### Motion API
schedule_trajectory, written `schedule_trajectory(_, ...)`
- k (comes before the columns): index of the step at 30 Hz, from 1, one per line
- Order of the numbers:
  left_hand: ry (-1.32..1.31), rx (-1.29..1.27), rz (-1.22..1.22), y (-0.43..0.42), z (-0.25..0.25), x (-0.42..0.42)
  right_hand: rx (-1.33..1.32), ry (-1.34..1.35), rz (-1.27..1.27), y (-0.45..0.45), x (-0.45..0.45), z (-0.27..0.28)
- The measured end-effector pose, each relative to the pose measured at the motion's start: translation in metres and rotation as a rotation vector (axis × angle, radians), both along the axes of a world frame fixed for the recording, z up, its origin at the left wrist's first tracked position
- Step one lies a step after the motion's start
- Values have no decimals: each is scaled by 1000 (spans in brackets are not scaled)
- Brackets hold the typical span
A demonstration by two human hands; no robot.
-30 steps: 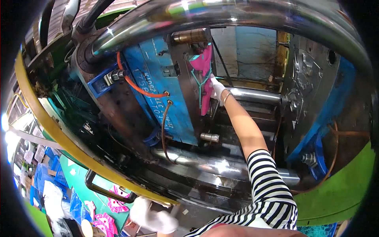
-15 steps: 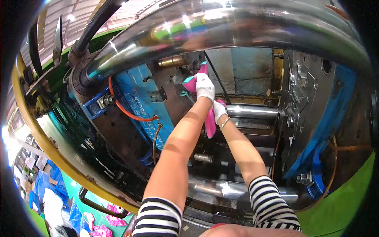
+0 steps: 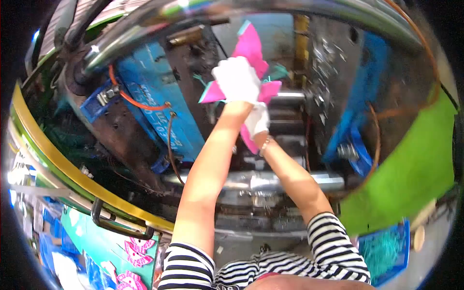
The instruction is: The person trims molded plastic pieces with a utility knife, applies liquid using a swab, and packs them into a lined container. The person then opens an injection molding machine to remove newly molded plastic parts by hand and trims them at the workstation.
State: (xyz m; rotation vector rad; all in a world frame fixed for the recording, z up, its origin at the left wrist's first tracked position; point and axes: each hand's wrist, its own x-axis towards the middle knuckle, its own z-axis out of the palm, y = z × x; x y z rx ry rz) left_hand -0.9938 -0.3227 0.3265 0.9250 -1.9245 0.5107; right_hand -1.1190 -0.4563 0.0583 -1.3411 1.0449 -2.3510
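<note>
My left hand (image 3: pixel 237 79), in a white glove, is closed around pink moulded plastic pieces (image 3: pixel 250 46) with teal edges. Their pointed ends stick out above, left and right of the glove. Just below it, my gloved right hand (image 3: pixel 257 118) grips the lower pink part, whose tip shows under the palm. Thin teal strands hang near the pieces. Whether this is one part or several joined ones I cannot tell. Both hands are between the two mould halves of a machine, with the blue-edged left half (image 3: pixel 162 104) and the metal right half (image 3: pixel 328 72) on either side.
A thick steel bar (image 3: pixel 159 34) crosses above my arms and another (image 3: pixel 261 181) lies below. Hoses hang by the left mould half. Outside, a green table (image 3: pixel 87 232) bears pink pieces (image 3: pixel 137 251). At lower right stands a blue crate (image 3: pixel 408 241) with teal strands.
The pink pieces, held in both hands, have come nearer and turned, showing more of their shape. My view has tilted down, bringing the blue crate into sight.
</note>
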Motion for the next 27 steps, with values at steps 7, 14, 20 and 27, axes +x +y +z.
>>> schedule_trajectory(7, 49, -32, -387, 173, -86, 195, 412, 201, -839, 301, 192, 61)
schedule_trajectory(14, 1, 1137, -892, 233, -200, 354, 937, 1035, -882, 596, 251, 3)
schedule_trajectory(20, -74, 1319, -814, 241, -258, 387, 1639, 812, -1267, 809, 182, -28)
schedule_trajectory(27, 90, 1359, -772, 266, -276, 370, 2584, 503, -1458, 941, 28, 38)
